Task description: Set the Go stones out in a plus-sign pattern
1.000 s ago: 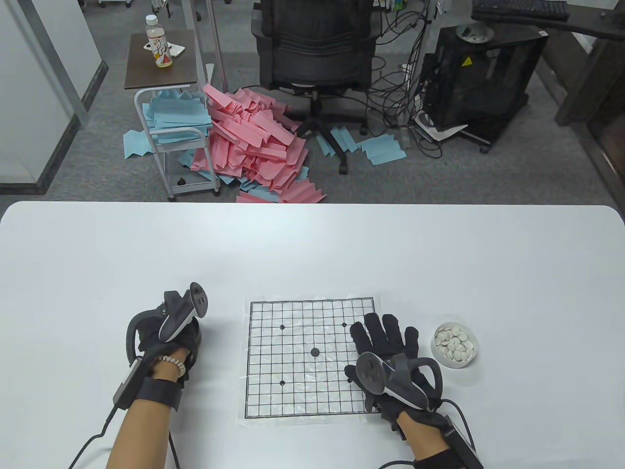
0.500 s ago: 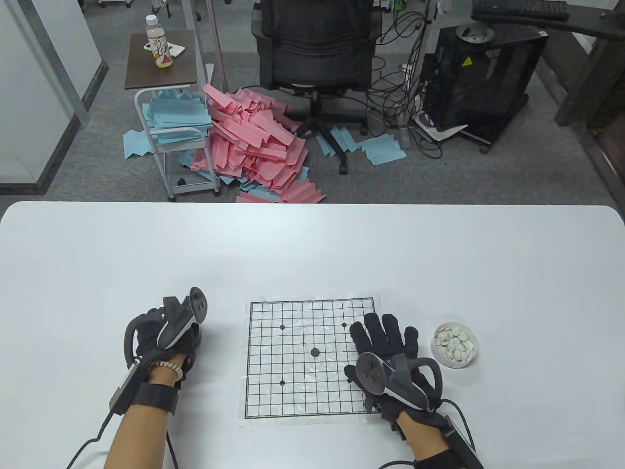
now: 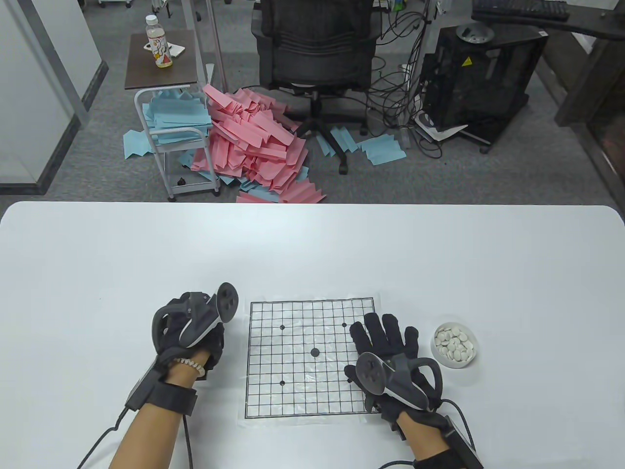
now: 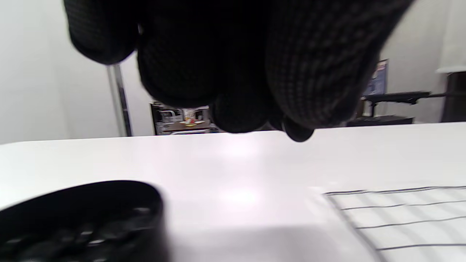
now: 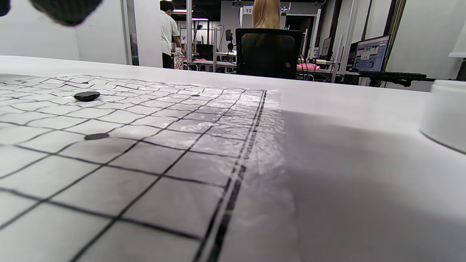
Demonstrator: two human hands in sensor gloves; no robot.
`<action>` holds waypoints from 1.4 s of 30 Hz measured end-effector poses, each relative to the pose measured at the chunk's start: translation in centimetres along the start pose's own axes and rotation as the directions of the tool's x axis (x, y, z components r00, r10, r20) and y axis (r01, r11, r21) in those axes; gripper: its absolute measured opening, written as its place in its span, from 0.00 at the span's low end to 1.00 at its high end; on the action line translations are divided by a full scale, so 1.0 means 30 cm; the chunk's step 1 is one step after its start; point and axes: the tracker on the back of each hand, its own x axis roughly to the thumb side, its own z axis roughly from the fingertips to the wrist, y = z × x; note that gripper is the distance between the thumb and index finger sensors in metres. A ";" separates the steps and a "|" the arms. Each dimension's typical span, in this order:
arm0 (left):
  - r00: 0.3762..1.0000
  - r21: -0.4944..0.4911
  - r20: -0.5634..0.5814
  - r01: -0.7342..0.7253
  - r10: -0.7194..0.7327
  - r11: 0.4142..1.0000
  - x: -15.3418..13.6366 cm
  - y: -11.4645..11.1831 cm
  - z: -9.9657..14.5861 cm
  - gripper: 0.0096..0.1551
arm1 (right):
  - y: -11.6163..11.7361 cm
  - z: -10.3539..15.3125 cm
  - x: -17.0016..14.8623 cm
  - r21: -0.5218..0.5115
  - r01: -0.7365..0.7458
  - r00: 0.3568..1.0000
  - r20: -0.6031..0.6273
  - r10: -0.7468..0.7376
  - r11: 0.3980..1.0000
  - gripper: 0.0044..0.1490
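The paper Go board [image 3: 293, 391] lies at the table's front middle, with one black stone [image 3: 315, 351] on its centre point; the stone also shows in the right wrist view [image 5: 86, 95]. My left hand [image 3: 207, 337] hovers just left of the board. In the left wrist view its fingers [image 4: 233, 72] are bunched, pinching what looks like a black stone [image 4: 298, 133] at their tips. A black bowl [image 4: 80, 214] of black stones sits below it, hidden in the table view. My right hand [image 3: 385, 337] rests flat with its fingers spread on the board's right edge.
A white bowl [image 3: 455, 344] of white stones stands just right of my right hand, and its wall shows in the right wrist view [image 5: 446, 116]. Printed star points [image 3: 281, 327] mark the grid. An office chair [image 3: 315, 53] and piled paper stand beyond the table's far edge.
My left hand has moved right and slightly forward, from over the black bowl to beside the board's left edge. My right hand has not moved.
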 end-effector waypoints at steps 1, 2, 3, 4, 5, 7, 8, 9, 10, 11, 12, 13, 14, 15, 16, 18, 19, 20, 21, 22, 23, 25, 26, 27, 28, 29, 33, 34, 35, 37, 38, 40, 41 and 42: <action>1.000 0.002 0.022 -0.015 0.015 1.000 0.027 0.003 0.004 0.20 | -0.001 0.000 0.000 -0.002 0.000 1.000 0.001 0.000 1.000 0.55; 0.998 -0.002 0.054 -0.034 0.034 0.999 0.064 0.003 0.010 0.20 | -0.001 0.000 0.000 -0.003 0.000 1.000 0.001 0.000 1.000 0.55; 0.996 -0.011 0.079 -0.048 0.048 0.999 0.093 0.000 0.014 0.20 | -0.001 0.000 0.000 -0.003 -0.001 1.000 0.001 0.001 1.000 0.55; 0.993 -0.025 0.102 -0.062 0.065 0.998 0.125 -0.005 0.019 0.20 | -0.001 0.000 0.000 -0.004 -0.001 1.000 0.001 0.001 1.000 0.55; 0.989 -0.041 0.125 -0.080 0.084 0.996 0.163 -0.014 0.024 0.20 | -0.001 0.000 -0.001 -0.004 0.000 1.000 0.001 0.000 1.000 0.55; 0.981 -0.068 0.159 -0.098 0.107 0.993 0.221 -0.034 0.032 0.21 | 0.000 0.001 -0.001 -0.003 0.000 1.000 0.001 0.000 1.000 0.55; 0.979 -0.078 0.172 -0.101 0.114 0.992 0.242 -0.043 0.035 0.21 | 0.000 0.001 -0.002 -0.003 0.001 1.000 0.001 -0.001 1.000 0.55; 0.974 -0.093 0.190 -0.109 0.125 0.990 0.271 -0.058 0.040 0.21 | 0.000 0.001 -0.002 -0.003 0.001 1.000 0.001 -0.001 1.000 0.55; 0.970 -0.106 0.204 -0.112 0.131 0.988 0.293 -0.072 0.043 0.21 | -0.001 0.001 -0.002 -0.003 0.001 1.000 0.002 -0.001 1.000 0.55; 0.967 -0.118 0.213 -0.113 0.136 0.987 0.311 -0.084 0.046 0.21 | -0.001 0.001 -0.002 -0.003 0.001 1.000 0.002 -0.001 1.000 0.55; 0.965 -0.134 0.222 -0.112 0.140 0.985 0.330 -0.098 0.049 0.21 | 0.000 0.001 -0.002 -0.003 0.001 1.000 0.002 -0.001 1.000 0.55; 0.964 -0.141 0.227 -0.111 0.141 0.984 0.341 -0.106 0.050 0.21 | 0.000 0.001 -0.002 -0.003 0.001 1.000 0.002 -0.001 1.000 0.55; 0.962 -0.148 0.231 -0.110 0.142 0.983 0.356 -0.116 0.052 0.21 | 0.000 0.001 -0.002 -0.003 0.002 1.000 0.002 -0.002 1.000 0.55; 0.962 -0.154 0.235 -0.104 0.139 0.982 0.367 -0.125 0.052 0.20 | -0.001 0.001 -0.002 -0.003 0.002 1.000 0.002 -0.002 1.000 0.55; 0.962 -0.160 0.239 -0.093 0.130 0.983 0.378 -0.134 0.052 0.20 | -0.001 0.001 -0.002 -0.003 0.002 1.000 0.003 -0.002 1.000 0.55; 0.963 -0.170 0.247 -0.064 0.105 0.983 0.392 -0.150 0.052 0.19 | -0.001 0.001 -0.002 -0.004 0.003 1.000 0.003 -0.003 1.000 0.55; 0.964 -0.171 0.248 -0.059 0.101 0.983 0.396 -0.157 0.053 0.19 | -0.001 0.001 -0.002 -0.004 0.002 1.000 0.003 -0.002 1.000 0.55; 0.963 -0.174 0.247 -0.062 0.105 0.983 0.398 -0.161 0.053 0.19 | -0.001 0.001 -0.002 -0.004 0.003 1.000 0.004 -0.003 1.000 0.55; 0.963 -0.182 0.245 -0.070 0.114 0.981 0.401 -0.167 0.054 0.19 | -0.001 0.001 -0.002 -0.004 0.003 1.000 0.004 -0.003 1.000 0.55; 0.962 -0.189 0.245 -0.071 0.117 0.979 0.403 -0.172 0.054 0.18 | -0.001 0.001 -0.002 -0.004 0.002 1.000 0.005 -0.002 1.000 0.55; 0.963 -0.195 0.243 -0.072 0.119 0.978 0.404 -0.175 0.054 0.18 | -0.001 0.001 -0.002 -0.004 0.002 1.000 0.005 -0.002 1.000 0.55; 0.963 -0.196 0.240 -0.077 0.124 0.978 0.404 -0.176 0.055 0.18 | -0.001 0.001 -0.002 -0.004 0.002 1.000 0.006 -0.002 1.000 0.54; 0.963 -0.196 0.238 -0.079 0.125 0.977 0.404 -0.176 0.055 0.18 | 0.000 0.001 -0.001 -0.004 0.002 1.000 0.006 -0.002 1.000 0.55; 0.963 -0.196 0.237 -0.079 0.125 0.977 0.404 -0.175 0.056 0.18 | 0.000 0.001 -0.001 -0.004 0.002 1.000 0.006 -0.002 1.000 0.55; 0.963 -0.195 0.237 -0.078 0.124 0.978 0.404 -0.175 0.057 0.19 | 0.000 0.001 -0.001 -0.004 0.002 1.000 0.006 -0.002 1.000 0.55; 0.963 -0.196 0.239 -0.079 0.125 0.977 0.403 -0.173 0.057 0.19 | 0.000 0.001 -0.001 -0.005 0.002 1.000 0.006 -0.002 1.000 0.55; 0.960 -0.193 0.225 -0.122 0.165 0.974 0.373 -0.137 0.056 0.21 | 0.000 0.002 -0.001 -0.003 0.001 1.000 0.006 -0.001 1.000 0.55; 0.961 -0.183 0.222 -0.126 0.166 0.975 0.356 -0.118 0.054 0.21 | 0.000 0.002 -0.001 -0.003 0.001 1.000 0.006 -0.001 1.000 0.55; 0.962 -0.175 0.218 -0.127 0.164 0.976 0.343 -0.105 0.053 0.21 | 0.000 0.002 -0.001 -0.003 0.001 1.000 0.006 -0.001 1.000 0.55; 0.970 -0.141 0.196 -0.121 0.147 0.983 0.289 -0.061 0.043 0.22 | 0.000 0.002 -0.001 -0.003 0.001 1.000 0.006 -0.001 1.000 0.55; 0.974 -0.129 0.182 -0.116 0.139 0.985 0.264 -0.044 0.038 0.22 | 0.001 0.002 -0.001 -0.003 0.001 1.000 0.007 -0.001 1.000 0.55; 0.984 -0.107 0.137 -0.100 0.114 0.989 0.197 -0.010 0.025 0.23 | 0.002 0.001 0.000 -0.001 0.000 1.000 0.008 0.000 1.000 0.55; 0.988 -0.103 0.111 -0.093 0.104 0.990 0.164 0.002 0.019 0.23 | 0.003 0.001 0.001 0.000 -0.001 1.000 0.008 0.001 1.000 0.55; 0.993 -0.101 0.077 -0.085 0.093 0.991 0.126 0.012 0.013 0.24 | 0.004 0.001 0.001 0.002 -0.002 1.000 0.007 0.002 1.000 0.55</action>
